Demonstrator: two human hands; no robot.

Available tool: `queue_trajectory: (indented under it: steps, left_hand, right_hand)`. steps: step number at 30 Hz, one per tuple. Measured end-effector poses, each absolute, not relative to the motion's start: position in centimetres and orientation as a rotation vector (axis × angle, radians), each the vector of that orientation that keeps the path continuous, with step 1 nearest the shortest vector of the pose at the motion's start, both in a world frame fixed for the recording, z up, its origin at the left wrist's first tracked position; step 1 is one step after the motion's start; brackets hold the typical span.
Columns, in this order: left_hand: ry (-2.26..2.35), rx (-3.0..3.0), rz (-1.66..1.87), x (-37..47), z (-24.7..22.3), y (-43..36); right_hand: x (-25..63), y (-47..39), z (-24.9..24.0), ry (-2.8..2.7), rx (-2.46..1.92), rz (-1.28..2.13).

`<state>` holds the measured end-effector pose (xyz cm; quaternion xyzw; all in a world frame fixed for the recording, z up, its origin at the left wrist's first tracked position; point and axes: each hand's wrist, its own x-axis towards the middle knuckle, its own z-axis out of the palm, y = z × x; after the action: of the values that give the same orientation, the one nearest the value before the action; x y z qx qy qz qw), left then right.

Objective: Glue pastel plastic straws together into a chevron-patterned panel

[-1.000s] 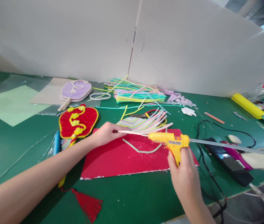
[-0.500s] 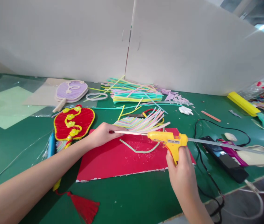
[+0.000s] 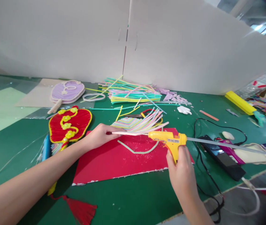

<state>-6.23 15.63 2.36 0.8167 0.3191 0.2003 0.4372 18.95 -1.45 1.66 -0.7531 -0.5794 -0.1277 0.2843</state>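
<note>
My left hand (image 3: 100, 136) is closed on the left end of a fan-like piece of pastel pipe cleaners (image 3: 137, 122), laid in a V pattern with loose ends spreading right. In my right hand (image 3: 182, 172) is a yellow hot glue gun (image 3: 167, 139), its nozzle pointing left at the near edge of the piece. A long clear glue stick (image 3: 219, 145) sticks out of its back. Beneath lies a red board (image 3: 121, 165), bearing a bent pale green pipe cleaner (image 3: 139, 152). Whether glue is flowing I cannot tell.
Left of the board lies a red and yellow fan (image 3: 70, 123) with a red tassel (image 3: 81, 209). Behind are a lilac fan (image 3: 68, 90), a pipe cleaner pile (image 3: 135, 93) and scissors (image 3: 144, 114). A black phone (image 3: 222, 157) and black cable (image 3: 201, 159) lie right.
The whole view has shifted slightly, so most things sit further left in the picture. The glue gun's nozzle has moved a little rightward along the piece's near edge. Both hands keep their grip.
</note>
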Motion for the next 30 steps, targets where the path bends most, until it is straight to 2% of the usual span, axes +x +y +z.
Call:
queue_trajectory:
  steps: [30]
  left_hand:
    - [0.795, 2.049, 0.512, -6.27, 2.24, 15.80]
  right_hand:
    - [19.89, -1.60, 0.80, -1.483, -2.100, -0.285]
